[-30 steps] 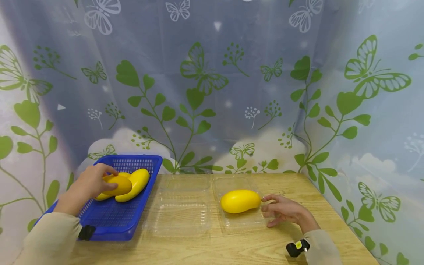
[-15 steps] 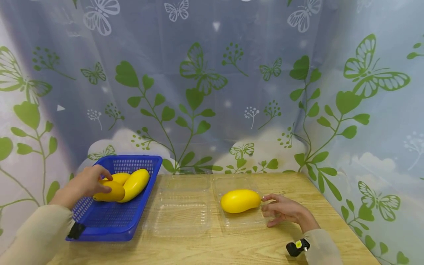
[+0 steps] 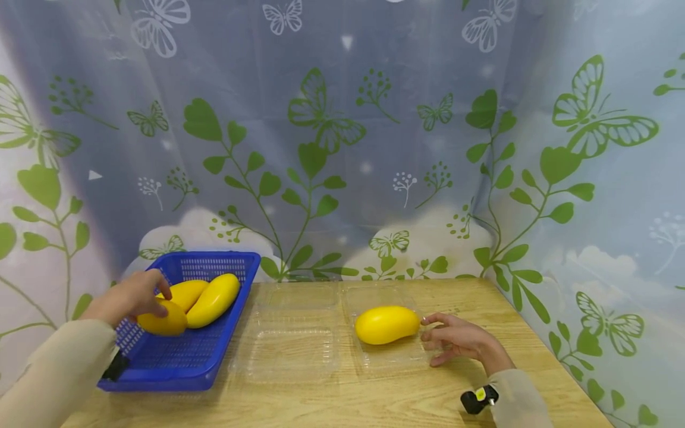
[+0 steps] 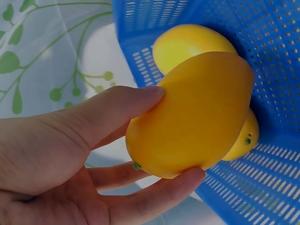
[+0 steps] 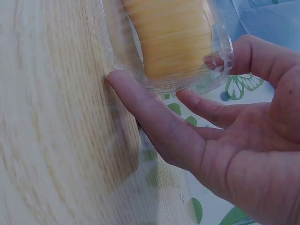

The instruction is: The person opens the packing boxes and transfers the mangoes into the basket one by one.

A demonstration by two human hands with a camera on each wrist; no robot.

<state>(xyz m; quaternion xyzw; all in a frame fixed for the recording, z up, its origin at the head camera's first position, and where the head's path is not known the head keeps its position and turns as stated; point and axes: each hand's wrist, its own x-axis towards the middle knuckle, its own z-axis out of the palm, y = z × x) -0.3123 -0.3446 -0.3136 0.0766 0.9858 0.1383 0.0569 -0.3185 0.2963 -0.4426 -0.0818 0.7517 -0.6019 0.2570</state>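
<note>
In the head view my left hand (image 3: 131, 297) holds an orange-yellow mango (image 3: 166, 320) by one end, over the left side of the blue plastic basket (image 3: 192, 380). The left wrist view has thumb and fingers on opposite sides of this mango (image 4: 192, 112), a small green stem spot near the fingers. Behind it in the basket lie two more yellow mangoes, one at the back (image 3: 189, 291) and one to the right (image 3: 215, 302). My right hand (image 3: 460, 340) grips the right edge of a clear plastic box (image 3: 396, 359), in which another yellow mango (image 3: 387, 325) lies.
A second clear plastic box (image 3: 293, 351), its lid folded back, stands between the basket and the mango's box. All stand on a wooden table (image 3: 332, 404). A patterned curtain (image 3: 342, 178) rises directly behind, with more on both sides.
My left hand has drawn its mango left and a little nearer, off the other two, so more of the back mango shows. My right hand has stayed at the box edge.
</note>
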